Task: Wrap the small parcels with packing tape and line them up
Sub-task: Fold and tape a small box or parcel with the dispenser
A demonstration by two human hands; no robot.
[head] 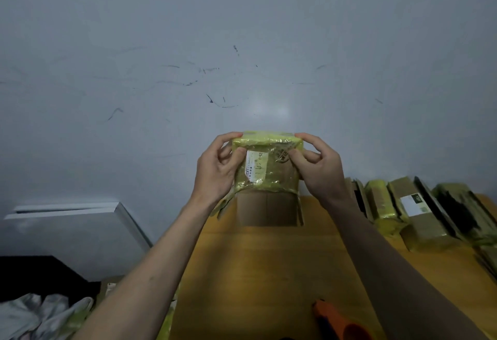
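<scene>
Nearest the camera, at the bottom edge of the view, lies an orange plastic tape dispenser (339, 322) on the yellow-brown wooden table (269, 259); only part of it shows and it is blurred.

Beyond it, both bare forearms reach forward and up, meeting at a small cardboard parcel wrapped in yellowish glossy packing tape (267, 163), held in the air above the table's far edge, in front of the pale grey scuffed wall (242, 44). The left hand (216, 167) holds the parcel's left side, thumb on the face turned to the camera, the index finger curled over the top left corner, the other fingers bent behind. The right hand (320, 167) mirrors it on the right side: thumb pressed on the near face by a round printed stamp, index fingertip on the top right corner. Both hands grip the parcel firmly.

The parcel stands upright, its broad face towards the camera, with a white printed label (255, 165) running vertically on that face. Its longer side seems to run up and down, though the lower edge merges with what lies below.

Directly under it, a plain brown cardboard box (267, 212) rests on the table. To the right, a row of tape-wrapped parcels (411, 213) stands side by side along the table's far edge, touching one another.

At lower left, off the table, lie crumpled white cloths or bags (40, 315), and a white flat panel (80, 209) leans by the wall.
</scene>
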